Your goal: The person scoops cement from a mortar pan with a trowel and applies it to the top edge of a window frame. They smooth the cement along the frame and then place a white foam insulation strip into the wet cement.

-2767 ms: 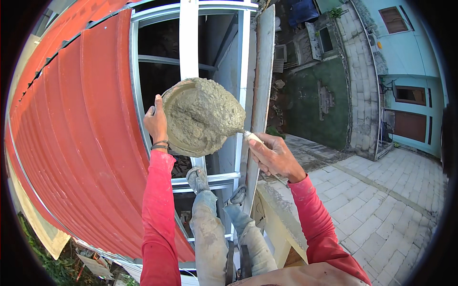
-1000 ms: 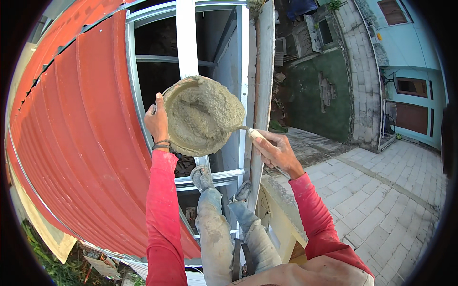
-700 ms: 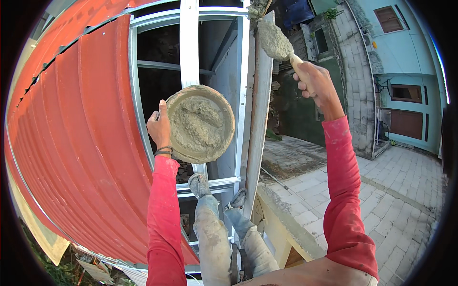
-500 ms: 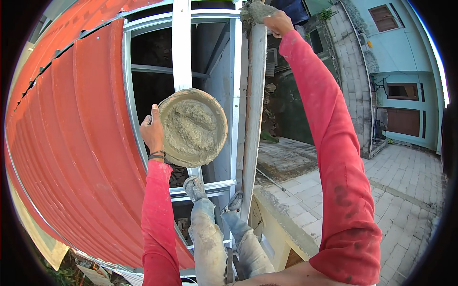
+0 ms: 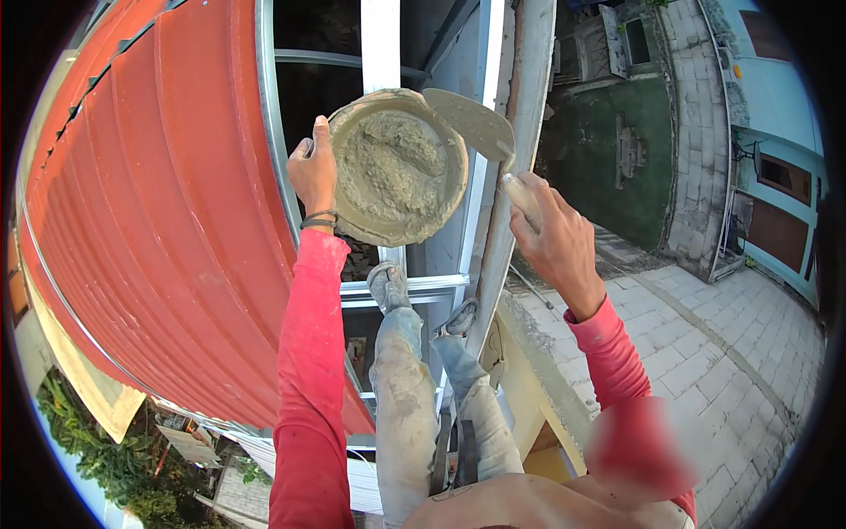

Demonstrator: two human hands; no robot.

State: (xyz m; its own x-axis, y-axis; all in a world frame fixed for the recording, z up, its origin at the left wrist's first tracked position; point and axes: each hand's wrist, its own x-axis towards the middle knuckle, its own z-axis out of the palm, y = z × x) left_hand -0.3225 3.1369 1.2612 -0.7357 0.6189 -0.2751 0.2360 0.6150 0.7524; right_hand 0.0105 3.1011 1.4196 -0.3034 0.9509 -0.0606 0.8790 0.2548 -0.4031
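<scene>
My left hand grips the left rim of a round, shallow bucket, thumb up along its edge. Wet grey mortar fills much of the bucket, with a groove across its top. In my right hand is the handle of a trowel. Its broad, mortar-smeared blade points up and left, and the tip overlaps the bucket's right rim in view; I cannot tell whether they touch. Below the bucket, my shoes rest at the metal framing.
Red corrugated roofing spreads along the left. Beside it, metal beams cross dark openings. A narrow concrete wall top runs along the right of the frame. Far below lies a paved yard, with a pale blue building beyond.
My right hand has come back from the far end of the wall, bringing the trowel beside the bucket. The bucket sits higher and further right in view, still in my left hand.
</scene>
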